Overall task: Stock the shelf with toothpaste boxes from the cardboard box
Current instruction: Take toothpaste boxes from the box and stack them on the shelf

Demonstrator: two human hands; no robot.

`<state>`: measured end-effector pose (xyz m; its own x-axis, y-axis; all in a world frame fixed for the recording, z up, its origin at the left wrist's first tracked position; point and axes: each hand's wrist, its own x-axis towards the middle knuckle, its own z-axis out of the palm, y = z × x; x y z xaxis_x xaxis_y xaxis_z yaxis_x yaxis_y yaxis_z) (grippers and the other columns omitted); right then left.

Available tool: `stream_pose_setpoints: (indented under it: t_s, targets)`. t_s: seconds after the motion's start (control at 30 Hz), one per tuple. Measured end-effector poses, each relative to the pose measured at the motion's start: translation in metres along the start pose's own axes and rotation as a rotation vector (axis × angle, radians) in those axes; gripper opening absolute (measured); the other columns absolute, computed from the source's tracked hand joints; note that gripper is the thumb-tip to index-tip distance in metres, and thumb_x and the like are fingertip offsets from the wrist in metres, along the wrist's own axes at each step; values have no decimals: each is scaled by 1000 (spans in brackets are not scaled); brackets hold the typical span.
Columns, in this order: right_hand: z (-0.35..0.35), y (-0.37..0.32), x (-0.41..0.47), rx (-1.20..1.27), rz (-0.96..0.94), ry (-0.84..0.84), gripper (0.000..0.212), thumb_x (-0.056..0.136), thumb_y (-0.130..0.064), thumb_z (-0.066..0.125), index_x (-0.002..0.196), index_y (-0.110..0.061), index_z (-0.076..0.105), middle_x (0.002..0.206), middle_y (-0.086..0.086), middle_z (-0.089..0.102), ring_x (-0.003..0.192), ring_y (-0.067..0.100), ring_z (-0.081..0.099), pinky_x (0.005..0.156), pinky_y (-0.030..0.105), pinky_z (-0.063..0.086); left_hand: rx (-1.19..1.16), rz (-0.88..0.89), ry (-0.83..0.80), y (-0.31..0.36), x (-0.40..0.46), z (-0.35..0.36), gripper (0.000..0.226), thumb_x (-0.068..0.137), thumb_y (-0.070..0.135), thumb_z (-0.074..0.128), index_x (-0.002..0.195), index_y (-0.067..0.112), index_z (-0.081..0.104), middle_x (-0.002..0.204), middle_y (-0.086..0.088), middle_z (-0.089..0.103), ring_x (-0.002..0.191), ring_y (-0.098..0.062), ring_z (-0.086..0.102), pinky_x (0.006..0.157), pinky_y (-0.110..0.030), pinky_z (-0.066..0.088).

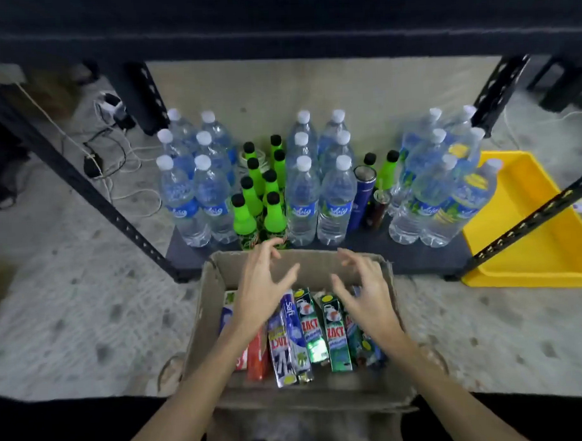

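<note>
- The cardboard box point(207, 309) sat on the floor against the shelf's point(409, 254) front edge, and held toothpaste boxes point(335, 334) packed side by side.
- The toothpaste boxes lay with their long axes running from the person toward the shelf, some tilted against each other.
- The left hand point(262, 287) and right hand point(368, 292) hovered over the box, fingers spread and slightly curled, gripping nothing.
- On the shelf stood water bottles point(335, 202), green bottles point(245, 215) and two cans point(364, 191).
- A bare strip of shelf lay along the front edge to the right, beside the box.
- A yellow bin point(531, 245) sat right of the shelf.
</note>
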<state>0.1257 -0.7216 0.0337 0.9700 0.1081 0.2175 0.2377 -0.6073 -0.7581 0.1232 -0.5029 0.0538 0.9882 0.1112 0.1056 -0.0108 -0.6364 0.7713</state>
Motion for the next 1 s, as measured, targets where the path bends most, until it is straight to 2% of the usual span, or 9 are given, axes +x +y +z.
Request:
stream_pose_setpoints:
  t_s: [0.1, 0.17, 0.27, 0.37, 0.5, 0.63, 0.8, 0.93, 1.0]
  targets:
    - [38, 43, -30, -86, 131, -117, 54, 96, -30, 69, 145, -23, 49, 115, -4, 57, 107, 12, 48, 96, 31, 44, 34, -206, -36, -53, -20, 32, 56, 89, 40, 72, 136, 23, 46, 104, 9, 52, 95, -9, 55, 83, -29, 49]
    - [58, 67, -51, -169, 230, -198, 59, 95, -29, 70, 147, -21, 45, 128, 3, 57, 120, 21, 51, 101, 39, 47, 6, -333, -103, -76, -34, 54, 56, 90, 32, 74, 135, 16, 46, 105, 10, 51, 98, -11, 54, 90, -30, 49]
    - [82, 91, -77, -232, 435, -352, 72, 92, -38, 73, 153, -26, 36, 145, 7, 51, 135, 28, 48, 109, 42, 43, -70, -495, -246, -100, -53, 92, 62, 91, 34, 72, 140, 24, 37, 130, 6, 56, 115, -14, 59, 101, -38, 50]
    - [98, 101, -93, -353, 456, -431, 90, 87, -53, 72, 159, -32, 22, 149, 7, 47, 139, 26, 43, 117, 45, 36, -173, -613, -280, -106, -66, 125, 72, 91, 30, 74, 148, 27, 29, 130, 1, 62, 114, -17, 65, 92, -34, 53]
    - [105, 102, -92, -603, 376, -365, 97, 80, -61, 76, 155, -26, 27, 134, 10, 58, 125, 26, 54, 106, 43, 43, -99, -693, -228, -106, -71, 154, 93, 86, 42, 76, 155, 25, 16, 134, -9, 54, 116, -27, 59, 98, -50, 52]
    - [114, 99, -90, -789, 339, -356, 113, 69, -67, 80, 157, -18, 30, 114, 15, 67, 104, 28, 62, 91, 42, 47, -39, -713, -213, -112, -69, 161, 81, 91, 34, 72, 153, 25, 20, 133, -13, 51, 118, -31, 59, 98, -53, 53]
    - [113, 103, -83, -643, 402, -363, 125, 66, -53, 87, 163, -22, 15, 119, 13, 67, 111, 29, 59, 95, 42, 42, -154, -707, -223, -118, -72, 143, 63, 98, 13, 63, 151, 15, 29, 138, -9, 58, 124, -21, 59, 103, -37, 48]
    - [111, 104, -83, -493, 495, -331, 121, 69, -44, 89, 162, -32, 13, 132, 4, 64, 125, 24, 52, 103, 42, 35, -334, -774, -266, -118, -78, 121, 77, 101, 5, 54, 160, 27, 11, 148, 1, 49, 130, -16, 52, 111, -50, 44]
    - [111, 104, -84, -467, 512, -323, 117, 71, -42, 88, 162, -34, 14, 135, 3, 62, 126, 23, 50, 102, 41, 32, -404, -789, -286, -116, -79, 114, 82, 101, 0, 51, 160, 35, 6, 147, 7, 42, 132, -16, 50, 108, -48, 47]
